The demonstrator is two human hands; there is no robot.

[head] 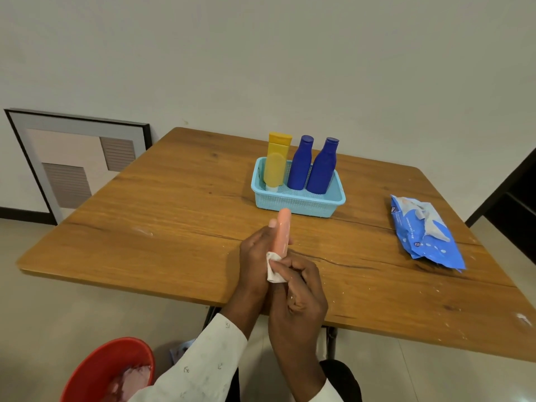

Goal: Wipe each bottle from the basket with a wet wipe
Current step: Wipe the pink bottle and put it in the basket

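A: Head view, using the blue basket [298, 203] as the landmark: what sits inside it?

B: A yellow bottle [275, 162] at its left end and two blue bottles [314, 166] beside it, all upright.

A: And the pink bottle [282, 233]?

B: Out of the basket, just in front of it, over the wooden table [145, 227]. The left hand [256, 256] has its fingers curled round it, tip pointing toward the basket.

A: The right hand [301, 297]?

B: Nearer the viewer than the basket, fingers pinching a white wet wipe [274, 268] against the bottle's lower end.

A: The wipes pack [425, 232]?

B: Lying flat, well to the right of the basket.
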